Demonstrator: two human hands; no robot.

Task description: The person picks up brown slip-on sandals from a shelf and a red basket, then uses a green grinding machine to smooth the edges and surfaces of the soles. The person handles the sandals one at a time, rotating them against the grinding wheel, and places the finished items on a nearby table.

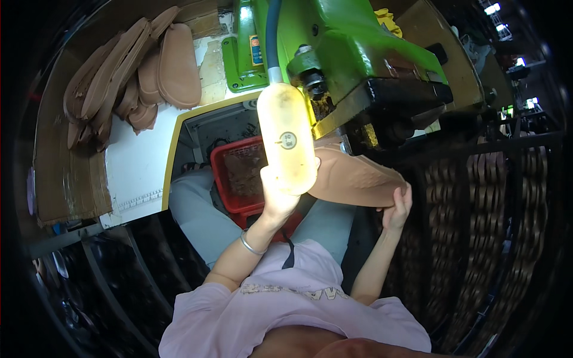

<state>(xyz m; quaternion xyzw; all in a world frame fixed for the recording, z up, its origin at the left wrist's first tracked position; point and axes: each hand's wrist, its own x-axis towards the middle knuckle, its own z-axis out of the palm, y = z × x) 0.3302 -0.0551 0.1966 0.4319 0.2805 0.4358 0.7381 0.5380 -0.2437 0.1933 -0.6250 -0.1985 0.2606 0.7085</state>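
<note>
A brown footbed-shaped sole [358,179] is held at the machine's working head, its left end partly behind a glowing oval lamp [286,113]. My right hand [397,209] grips the sole's right end, fingers curled round the rim. On the other side my left hand [279,194] reaches up under the lamp, which hides most of its fingers; a fingertip shows against the sole's left end. The green machine [358,42] stands just above the sole, with a black and metal head [388,107] near its upper edge.
Brown soles [179,65] are piled at the left on the white table [140,173], beside a cardboard wall [65,185]. Below the table cutout sits a red bin [218,185] holding scraps. Racks of brown soles [477,221] stand at the right, and dark racks [119,280] at the lower left.
</note>
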